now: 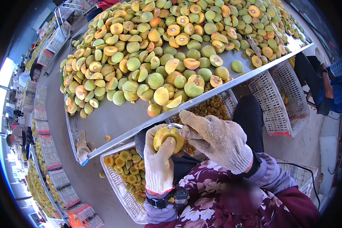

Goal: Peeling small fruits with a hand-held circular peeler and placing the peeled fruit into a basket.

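My left hand [159,168], in a cotton knit glove, holds a yellow-green peach half [160,136] with the thumb pressed over its face. My right hand [223,144], in a soiled glove, grips a tool with a curved metal loop [175,125]. The loop touches or lies just over the upper edge of the half; the tool's handle is hidden in my fingers. Both hands are over my lap, just below the raised rim of a metal table [111,114]. A heap of peaches [156,81], many cut in halves with pits showing, covers much of that table.
A white crate [116,185] at lower left holds hollowed halves [131,168]. Brown pits or scraps [211,107] fill a container under the table edge. A loose glove [82,146] lies at the table corner. White crates [273,99] and a seated person [327,88] are at right.
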`<state>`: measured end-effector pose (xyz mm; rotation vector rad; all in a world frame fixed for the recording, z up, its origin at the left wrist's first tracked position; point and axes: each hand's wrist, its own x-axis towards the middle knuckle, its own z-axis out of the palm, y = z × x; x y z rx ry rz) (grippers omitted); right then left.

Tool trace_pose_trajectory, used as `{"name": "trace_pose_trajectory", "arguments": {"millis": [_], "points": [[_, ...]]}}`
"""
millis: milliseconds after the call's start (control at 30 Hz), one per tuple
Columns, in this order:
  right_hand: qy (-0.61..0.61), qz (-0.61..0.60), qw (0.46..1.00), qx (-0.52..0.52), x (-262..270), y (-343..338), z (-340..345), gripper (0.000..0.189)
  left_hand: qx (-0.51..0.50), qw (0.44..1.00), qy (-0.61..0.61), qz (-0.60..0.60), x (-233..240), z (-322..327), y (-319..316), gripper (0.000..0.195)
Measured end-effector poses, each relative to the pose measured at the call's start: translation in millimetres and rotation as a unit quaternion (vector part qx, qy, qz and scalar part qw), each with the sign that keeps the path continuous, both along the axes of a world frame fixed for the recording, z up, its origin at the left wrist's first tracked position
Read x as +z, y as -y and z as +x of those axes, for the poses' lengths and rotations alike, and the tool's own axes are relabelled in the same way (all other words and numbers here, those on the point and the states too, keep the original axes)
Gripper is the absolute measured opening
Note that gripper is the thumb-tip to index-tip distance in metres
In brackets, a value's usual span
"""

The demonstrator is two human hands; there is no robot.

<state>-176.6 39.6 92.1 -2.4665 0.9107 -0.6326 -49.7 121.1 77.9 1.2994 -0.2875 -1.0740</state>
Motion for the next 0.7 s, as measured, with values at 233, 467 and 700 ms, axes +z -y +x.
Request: {"name": "trace_pose_trajectory", "arguments": {"millis": [233,467,700], "points": [[0.002,0.009,0.991,-0.133,-40,33,-20,0.039,-0.096,0.987,0.132,0.01,5,-4,-46,0.035],[0.05,0.119,0.984,-0.119,-42,29,-27,0.041,-0.04,0.721,0.627,0.294,-12,76,-58,0.033],[0.033,0.186,0.981,-0.042,-20,20,-14,0.043,-0.15,0.759,0.582,0.25,-43,63,76,0.055]]}}
